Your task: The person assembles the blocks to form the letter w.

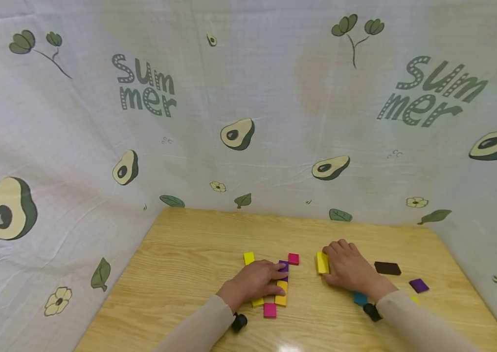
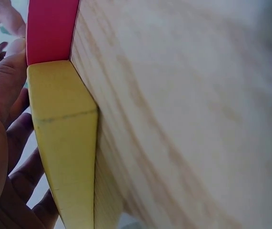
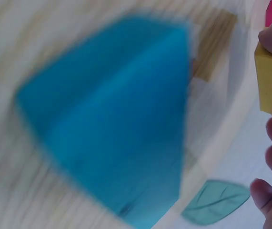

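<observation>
Beige sleeves (image 1: 202, 320) cross a wood-grained table (image 1: 178, 264); the left hand (image 1: 255, 279) lies with fingers extended, while the right hand (image 1: 349, 266) pinches a smooth, oblong yellow block (image 1: 323, 264) by its ends, at that hand's left side, long axis pointing away from the person. Under the left fingertips lie a purple block (image 1: 285, 270) and an orange block (image 1: 281, 300); just beyond, a squarish pink block (image 1: 293, 259).

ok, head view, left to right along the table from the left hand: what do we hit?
Left hand → far pink block → held yellow block → right hand → dark block → rightmost purple block. Overlapping blocks left out.
</observation>
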Demonstrator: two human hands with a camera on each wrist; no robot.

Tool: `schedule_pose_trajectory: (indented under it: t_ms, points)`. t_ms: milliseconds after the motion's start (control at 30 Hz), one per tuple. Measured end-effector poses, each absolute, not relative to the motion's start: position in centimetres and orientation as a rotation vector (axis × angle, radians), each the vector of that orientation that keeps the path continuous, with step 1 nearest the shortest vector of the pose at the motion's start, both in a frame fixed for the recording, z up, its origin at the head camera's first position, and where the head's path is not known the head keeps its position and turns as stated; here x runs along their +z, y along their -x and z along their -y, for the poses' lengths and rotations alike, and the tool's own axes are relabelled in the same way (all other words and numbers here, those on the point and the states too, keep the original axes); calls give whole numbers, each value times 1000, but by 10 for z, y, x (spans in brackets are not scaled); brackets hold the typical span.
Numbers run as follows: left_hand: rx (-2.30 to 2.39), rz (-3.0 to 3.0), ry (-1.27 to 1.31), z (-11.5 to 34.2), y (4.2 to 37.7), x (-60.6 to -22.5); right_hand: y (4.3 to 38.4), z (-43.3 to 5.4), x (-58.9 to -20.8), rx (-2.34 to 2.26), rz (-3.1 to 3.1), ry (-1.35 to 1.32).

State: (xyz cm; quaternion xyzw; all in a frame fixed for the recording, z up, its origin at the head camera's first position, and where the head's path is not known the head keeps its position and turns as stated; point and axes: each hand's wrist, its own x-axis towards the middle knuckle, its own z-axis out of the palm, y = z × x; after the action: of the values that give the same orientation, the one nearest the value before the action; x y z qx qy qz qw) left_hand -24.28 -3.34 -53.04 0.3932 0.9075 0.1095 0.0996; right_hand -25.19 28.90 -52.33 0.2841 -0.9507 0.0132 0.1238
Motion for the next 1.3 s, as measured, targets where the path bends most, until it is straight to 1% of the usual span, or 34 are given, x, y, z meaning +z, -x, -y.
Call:
schedule_pose_trajectory:
  t_ms: [267,500,700,1300]
  points:
    - [325,-2676,-1146,33,243,-530,242,-261,-520,56,2781,-933]
    - [341,-2678,-1145,37,244,-530,239,-248,-523,77,2828,-988]
    - [352,-2683,-1133,37,244,-531,239,-245,-528,52,2864,-1016]
    - [357,-2674,-1144,34,244,-531,240,-247,-527,51,2900,-988]
